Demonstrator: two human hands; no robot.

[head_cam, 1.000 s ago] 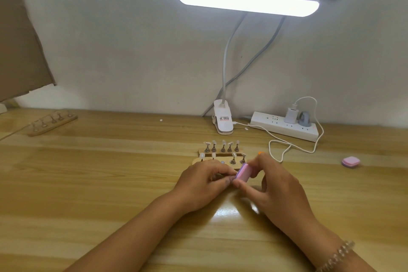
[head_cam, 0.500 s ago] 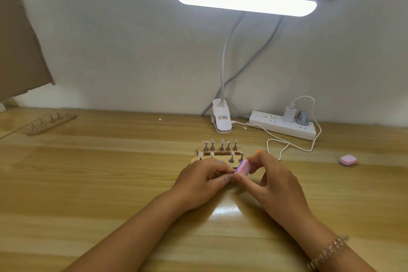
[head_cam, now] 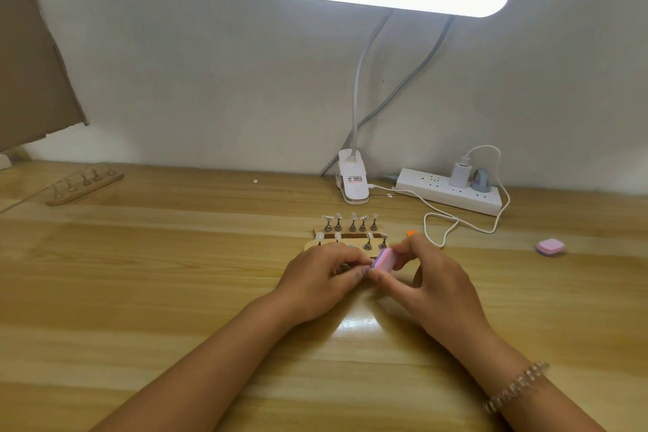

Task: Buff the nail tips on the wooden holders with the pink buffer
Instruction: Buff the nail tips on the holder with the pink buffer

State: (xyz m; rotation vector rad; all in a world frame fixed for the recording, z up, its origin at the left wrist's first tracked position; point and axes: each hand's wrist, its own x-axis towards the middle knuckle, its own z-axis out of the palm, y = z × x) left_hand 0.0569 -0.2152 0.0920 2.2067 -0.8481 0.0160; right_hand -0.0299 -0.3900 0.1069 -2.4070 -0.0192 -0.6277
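currently the work sits near the middle of the tabletop (head_cam: 175, 256), in front of the lamp clamp (head_cam: 352, 184). a spare wooden holder (head_cam: 84, 184) lies well apart at the far left, untouched.

handling, judged from appearance: the two wooden holders (head_cam: 345, 238) lie one behind the other and carry small metal stands (head_cam: 367, 244) topped with pale nail tips (head_cam: 353, 216). the nail tips look thin, light and easily knocked off; take hold of the stand below, not the tip itself. the holders look light enough to slide if pressed sideways. the pink buffer (head_cam: 382, 260) is a small block, probably light and slightly yielding, with a purple face on its left end. hold it by the long sides so that an abrasive face is left free.

fingers: the left hand (head_cam: 322, 277) is just in front of the near holder. its fingers are curled, with thumb and forefinger pinching one metal stand (head_cam: 343, 268), which is mostly hidden. whether a nail tip sits on it cannot be told. these fingertips touch the left end of the pink buffer. the right hand (head_cam: 431, 277) pinches the pink buffer between thumb below and forefinger above. its other fingers are loosely curled and hold nothing. a beaded bracelet (head_cam: 515, 386) is on the right wrist. a second pink block (head_cam: 549, 247) lies on the tabletop well apart to the right, untouched.
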